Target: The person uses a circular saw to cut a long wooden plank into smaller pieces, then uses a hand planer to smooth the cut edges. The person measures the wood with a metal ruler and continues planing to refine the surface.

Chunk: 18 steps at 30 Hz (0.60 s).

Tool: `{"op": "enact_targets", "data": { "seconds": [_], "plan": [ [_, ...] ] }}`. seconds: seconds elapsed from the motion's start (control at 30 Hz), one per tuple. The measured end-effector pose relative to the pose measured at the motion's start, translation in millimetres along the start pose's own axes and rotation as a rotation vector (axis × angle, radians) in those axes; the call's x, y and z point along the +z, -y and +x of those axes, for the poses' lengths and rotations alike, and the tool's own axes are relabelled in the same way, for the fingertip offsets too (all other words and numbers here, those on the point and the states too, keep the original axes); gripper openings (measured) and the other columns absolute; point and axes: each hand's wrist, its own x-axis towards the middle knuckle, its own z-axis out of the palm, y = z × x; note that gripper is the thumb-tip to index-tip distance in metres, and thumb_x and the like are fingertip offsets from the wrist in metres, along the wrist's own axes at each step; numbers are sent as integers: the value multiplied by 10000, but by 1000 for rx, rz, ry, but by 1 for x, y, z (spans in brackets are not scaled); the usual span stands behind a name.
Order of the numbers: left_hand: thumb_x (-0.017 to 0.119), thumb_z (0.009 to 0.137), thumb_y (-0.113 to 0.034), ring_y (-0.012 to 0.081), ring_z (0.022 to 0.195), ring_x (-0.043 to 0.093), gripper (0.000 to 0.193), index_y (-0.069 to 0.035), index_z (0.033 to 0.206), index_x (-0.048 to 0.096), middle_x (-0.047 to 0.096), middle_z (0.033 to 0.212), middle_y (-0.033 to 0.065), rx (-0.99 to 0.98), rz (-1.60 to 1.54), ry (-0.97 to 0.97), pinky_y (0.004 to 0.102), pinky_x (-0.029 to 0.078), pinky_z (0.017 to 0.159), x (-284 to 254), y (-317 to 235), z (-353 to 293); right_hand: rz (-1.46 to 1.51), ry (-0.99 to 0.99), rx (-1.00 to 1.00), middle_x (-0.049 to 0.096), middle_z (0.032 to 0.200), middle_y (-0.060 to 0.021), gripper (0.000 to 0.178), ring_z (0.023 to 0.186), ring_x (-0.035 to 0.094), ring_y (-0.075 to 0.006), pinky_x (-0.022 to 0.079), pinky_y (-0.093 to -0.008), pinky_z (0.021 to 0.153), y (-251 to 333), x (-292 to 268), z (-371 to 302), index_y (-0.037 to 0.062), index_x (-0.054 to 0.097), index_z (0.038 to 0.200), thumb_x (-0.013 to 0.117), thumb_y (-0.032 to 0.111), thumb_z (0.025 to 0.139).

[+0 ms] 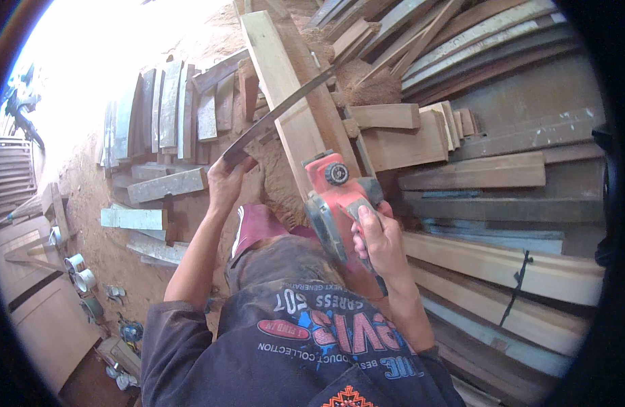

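My left hand (229, 178) is closed on the near end of a long, thin, dark strip (283, 108). Whether that strip is wood or metal I cannot tell. It slants up to the right across a pale timber plank (280, 71), which runs away from me. My right hand (379, 239) is wrapped round the rear handle of a red and black electric planer (343, 193) with a round black knob on its front. The planer is over the near end of the plank; whether its sole touches the wood is hidden.
Several boards (168, 105) stand in a row at the left, with shorter offcuts (168, 186) nearer. Stacked planks (502, 264) fill the right side, and wood blocks (407, 139) sit beside the work. Sawdust (377, 85) lies in heaps. Panels (51, 315) and small cups (85, 279) are at lower left.
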Motion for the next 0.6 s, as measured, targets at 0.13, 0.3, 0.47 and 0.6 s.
{"op": "enact_targets", "data": {
  "seconds": [0.13, 0.3, 0.47, 0.6],
  "plan": [
    [812, 999, -113, 123, 967, 723, 213, -7, 1177, 763, 791, 1065, 31, -67, -27, -147, 307, 572, 865, -44, 4, -25, 0, -5, -20, 533, 669, 29, 512, 543, 492, -55, 402, -240, 479, 21, 14, 33, 49, 634, 878, 556, 489, 1128],
    [818, 999, -116, 116, 961, 720, 218, -23, 1188, 763, 786, 1091, 29, -96, -127, -337, 295, 572, 850, -78, 6, -48, -58, -5, -39, 529, 656, 29, 515, 531, 483, -54, 394, -242, 465, 60, 33, 76, 55, 630, 872, 566, 503, 1119],
    [806, 1003, -95, 110, 930, 725, 178, -43, 1169, 766, 786, 1044, 21, -237, -122, -415, 290, 575, 811, -88, 3, -49, -51, 27, -158, 521, 700, 31, 573, 527, 470, -54, 376, -263, 445, 107, 63, 159, 43, 673, 897, 558, 567, 1099],
    [807, 1002, -96, 120, 908, 726, 180, -41, 1168, 764, 782, 1037, 19, -216, -148, -339, 303, 581, 807, -93, -2, -39, -20, 107, -227, 535, 727, 23, 618, 523, 481, -55, 379, -261, 449, 133, 77, 201, -5, 751, 1057, 540, 575, 1092]
  ]
}}
